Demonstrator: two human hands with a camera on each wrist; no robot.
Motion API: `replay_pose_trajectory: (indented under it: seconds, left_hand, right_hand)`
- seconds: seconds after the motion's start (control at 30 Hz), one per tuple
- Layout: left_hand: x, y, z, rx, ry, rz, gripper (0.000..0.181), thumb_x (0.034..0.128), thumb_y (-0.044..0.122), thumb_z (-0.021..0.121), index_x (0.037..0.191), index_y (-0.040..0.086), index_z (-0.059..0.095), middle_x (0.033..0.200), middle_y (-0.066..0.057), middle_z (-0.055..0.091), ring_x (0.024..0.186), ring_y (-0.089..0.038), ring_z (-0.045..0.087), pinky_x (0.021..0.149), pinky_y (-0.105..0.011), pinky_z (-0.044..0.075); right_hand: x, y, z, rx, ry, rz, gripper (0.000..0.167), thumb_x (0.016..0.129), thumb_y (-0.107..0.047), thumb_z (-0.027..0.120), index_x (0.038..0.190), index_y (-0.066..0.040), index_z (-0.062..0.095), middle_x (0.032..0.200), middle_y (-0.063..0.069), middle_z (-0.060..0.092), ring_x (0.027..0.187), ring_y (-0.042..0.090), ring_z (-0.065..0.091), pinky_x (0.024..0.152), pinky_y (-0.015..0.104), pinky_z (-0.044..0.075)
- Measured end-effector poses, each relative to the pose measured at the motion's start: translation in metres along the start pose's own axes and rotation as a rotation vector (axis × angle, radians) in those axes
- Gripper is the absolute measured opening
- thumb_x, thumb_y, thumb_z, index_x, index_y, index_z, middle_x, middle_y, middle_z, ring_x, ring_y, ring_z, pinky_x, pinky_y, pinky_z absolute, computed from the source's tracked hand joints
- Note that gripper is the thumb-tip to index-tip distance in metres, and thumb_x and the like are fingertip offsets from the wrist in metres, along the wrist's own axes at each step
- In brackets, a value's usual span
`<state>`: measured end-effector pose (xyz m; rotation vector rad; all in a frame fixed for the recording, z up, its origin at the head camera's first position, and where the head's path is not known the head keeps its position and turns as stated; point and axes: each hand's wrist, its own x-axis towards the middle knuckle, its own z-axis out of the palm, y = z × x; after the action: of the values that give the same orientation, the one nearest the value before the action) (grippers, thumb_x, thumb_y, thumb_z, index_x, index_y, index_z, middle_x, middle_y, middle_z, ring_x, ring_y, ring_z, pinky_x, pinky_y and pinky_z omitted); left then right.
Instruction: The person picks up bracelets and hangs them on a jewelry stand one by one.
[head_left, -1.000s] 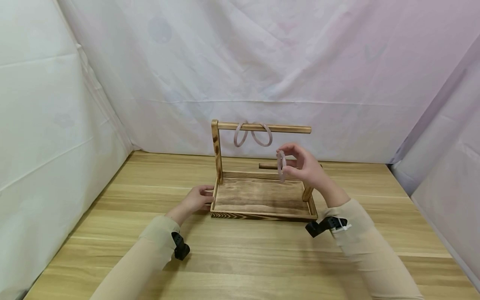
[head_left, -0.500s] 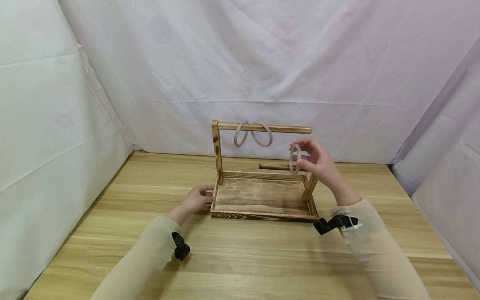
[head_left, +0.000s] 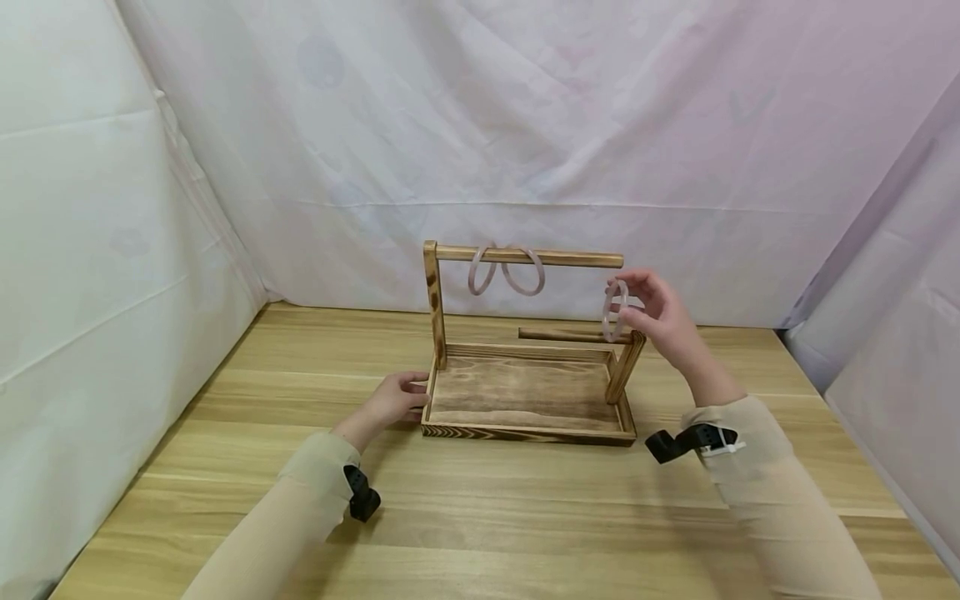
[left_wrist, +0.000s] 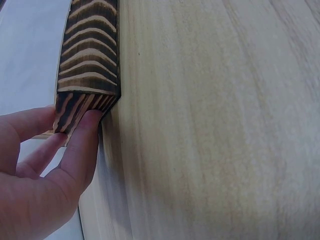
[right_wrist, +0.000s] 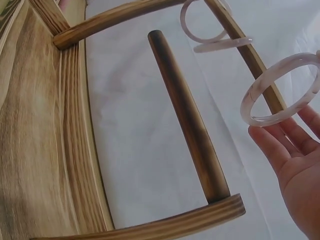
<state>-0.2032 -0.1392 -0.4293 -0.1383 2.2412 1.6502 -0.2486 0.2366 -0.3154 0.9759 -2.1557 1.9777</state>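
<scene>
A pale pinkish bangle (head_left: 606,321) is pinched between the thumb and fingers of my right hand (head_left: 663,321). In the head view it stands near-upright, just below the free right end of the upper bar (head_left: 577,258), overlapping the right part of the lower bar (head_left: 558,335). Two similar bangles, a left one (head_left: 472,273) and a right one (head_left: 537,271), hang from the upper bar. My left hand (head_left: 390,398) touches the left end of the wooden tray stand (head_left: 517,434); the left wrist view shows its extended fingers and thumb against that end (left_wrist: 75,110).
The stand has a left post (head_left: 434,308) and a shorter right post (head_left: 622,373). It sits on a wood-grain table (head_left: 480,517). White cloth (head_left: 480,125) hangs behind and along both sides.
My right hand has moved right and slightly up with the bangle, from over the tray's right part to near the bars' right ends. My left hand and the stand have stayed put.
</scene>
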Motion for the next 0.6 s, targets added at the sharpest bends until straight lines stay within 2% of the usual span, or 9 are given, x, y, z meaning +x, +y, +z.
replay_pose_trajectory:
  seconds: [0.43, 0.6]
  left_hand:
    - [0.000, 0.000, 0.000, 0.007, -0.013, 0.011, 0.050, 0.0932, 0.001, 0.052, 0.140, -0.006, 0.036, 0.127, -0.032, 0.049, 0.110, -0.039, 0.057, 0.082, -0.043, 0.055]
    - [0.000, 0.000, 0.000, -0.002, -0.015, 0.007, 0.050, 0.0934, 0.001, 0.051, 0.140, -0.006, 0.035, 0.127, -0.032, 0.048, 0.111, -0.040, 0.056, 0.083, -0.045, 0.055]
  right_hand:
    - [0.002, 0.004, -0.011, -0.020, 0.053, -0.014, 0.030, 0.090, 0.008, 0.049, 0.119, 0.000, 0.048, 0.114, -0.005, 0.057, 0.104, 0.009, 0.053, 0.086, 0.016, 0.050]
    - [0.003, 0.004, -0.014, -0.045, 0.076, -0.012, 0.030, 0.091, 0.006, 0.049, 0.119, -0.005, 0.049, 0.113, -0.004, 0.057, 0.103, 0.009, 0.052, 0.085, 0.013, 0.049]
